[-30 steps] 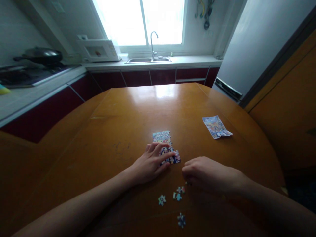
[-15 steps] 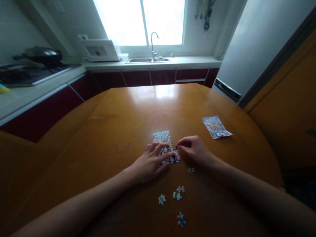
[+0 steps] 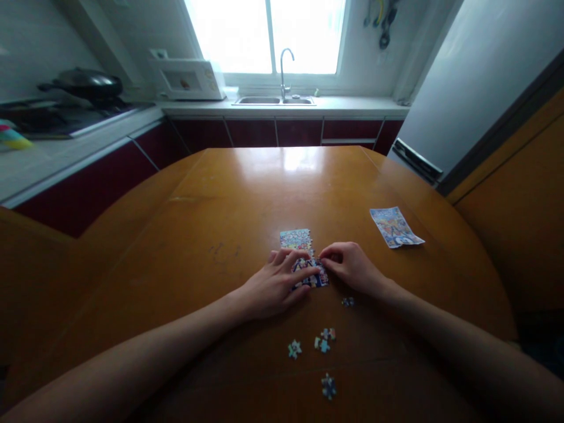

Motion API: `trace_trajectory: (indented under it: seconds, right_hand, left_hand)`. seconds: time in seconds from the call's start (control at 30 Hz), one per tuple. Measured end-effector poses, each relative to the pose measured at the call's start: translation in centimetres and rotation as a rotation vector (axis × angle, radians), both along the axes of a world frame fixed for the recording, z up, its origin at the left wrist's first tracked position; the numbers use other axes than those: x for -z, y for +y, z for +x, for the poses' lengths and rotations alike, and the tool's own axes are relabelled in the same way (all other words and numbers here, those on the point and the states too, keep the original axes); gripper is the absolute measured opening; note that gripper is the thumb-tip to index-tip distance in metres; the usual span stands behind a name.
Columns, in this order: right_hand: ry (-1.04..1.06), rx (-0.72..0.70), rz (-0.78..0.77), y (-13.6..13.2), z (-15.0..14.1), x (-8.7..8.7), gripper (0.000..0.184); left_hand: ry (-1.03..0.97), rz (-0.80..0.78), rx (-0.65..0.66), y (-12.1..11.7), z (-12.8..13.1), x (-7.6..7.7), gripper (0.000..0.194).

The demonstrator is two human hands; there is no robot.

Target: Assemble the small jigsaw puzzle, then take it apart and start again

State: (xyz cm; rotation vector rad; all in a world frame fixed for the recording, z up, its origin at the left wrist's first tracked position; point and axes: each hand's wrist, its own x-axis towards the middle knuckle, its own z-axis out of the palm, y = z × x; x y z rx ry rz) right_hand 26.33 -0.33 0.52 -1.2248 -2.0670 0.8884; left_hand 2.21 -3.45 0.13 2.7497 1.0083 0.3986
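A partly joined jigsaw puzzle (image 3: 296, 238) lies on the wooden table, its right edge uneven with knobs. My left hand (image 3: 278, 282) rests across its lower half with fingers spread, hiding part of the picture. At the puzzle's right edge, my right hand (image 3: 352, 267) pinches a small puzzle piece (image 3: 319, 258) between thumb and fingertips; the fingers cover most of it. Nearer to me are loose pieces: one (image 3: 348, 302) below my right hand, a small cluster (image 3: 325, 341), one (image 3: 295, 349) to its left and one (image 3: 328, 386) closest.
A creased picture sheet (image 3: 395, 227) lies on the table (image 3: 211, 200) to the right. Beyond the table's far edge run a counter with a sink (image 3: 259, 101), a white microwave (image 3: 189, 79) and a pan (image 3: 88, 84) on the stove. A fridge (image 3: 445, 88) stands at the right.
My right hand has brought the pinched piece against the puzzle's right edge. My left hand stays on the puzzle. The whole view has shifted slightly.
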Motion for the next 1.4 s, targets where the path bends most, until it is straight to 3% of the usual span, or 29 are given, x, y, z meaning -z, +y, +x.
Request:
trace_trajectory:
  seconds: [0.3,0.53,0.77,0.97,1.1,1.2,1.4]
  right_hand:
    - [-0.089,0.017,0.114,-0.2,-0.2,0.2,0.01]
    - [-0.093,0.001,0.1,-0.2,-0.1,0.6,0.011]
    - [-0.165,-0.051,0.093,-0.1,0.6,0.1,0.027]
    - [-0.059,-0.05,0.0,1.0,0.7,0.6,0.032]
    - [0.112,0.082,-0.058,1.4,0.8,0.7,0.027]
    - [0.133,0.138,-0.026,1.3,0.9,0.7,0.026]
    - [0.075,0.027,0.092,0.1,0.6,0.5,0.032]
  left_hand:
    - [0.041,0.017,-0.003,0.0,0.0,0.1,0.042]
    - [0.027,0.001,-0.006,0.0,0.0,0.1,0.042]
    - [-0.028,-0.073,-0.023,0.2,0.0,-0.1,0.037]
    - [-0.167,-0.085,-0.146,0.3,0.1,-0.1,0.022]
    - [-0.241,-0.074,-0.186,0.4,0.1,-0.1,0.018]
    - [-0.285,-0.073,-0.209,0.5,0.0,-0.1,0.017]
    - [-0.289,-0.057,-0.204,0.5,-0.1,0.1,0.017]
